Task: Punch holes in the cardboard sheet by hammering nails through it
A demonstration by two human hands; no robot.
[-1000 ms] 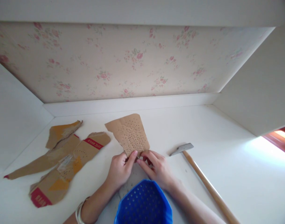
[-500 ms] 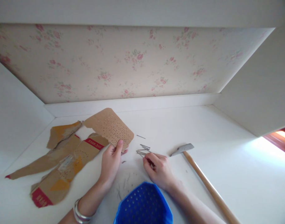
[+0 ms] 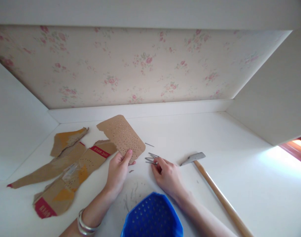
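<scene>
My left hand (image 3: 117, 169) grips the lower edge of a brown cardboard piece (image 3: 123, 133), thumb on top. Many small holes dot this piece, and one side is torn. My right hand (image 3: 168, 176) pinches at the near end of a small pile of grey nails (image 3: 151, 158) on the white surface. Its thumb and forefinger are closed on a nail, mostly hidden by the fingers. A single loose nail (image 3: 149, 144) lies just beyond the pile. Close in front of me, between my forearms, stands a blue plastic basket (image 3: 152, 214) with perforations.
A hammer (image 3: 193, 158) with a wooden handle lies to the right, beside my right forearm. Torn cardboard scraps (image 3: 59, 168) with red print and yellow patches spread over the left. Small dark bits (image 3: 130, 197) litter the white countertop (image 3: 189, 131). Flowered wallpaper (image 3: 142, 72) backs it.
The perforated cardboard has turned slightly and shifted a little to the right in my left hand. My right fingertips have moved slightly at the nail pile.
</scene>
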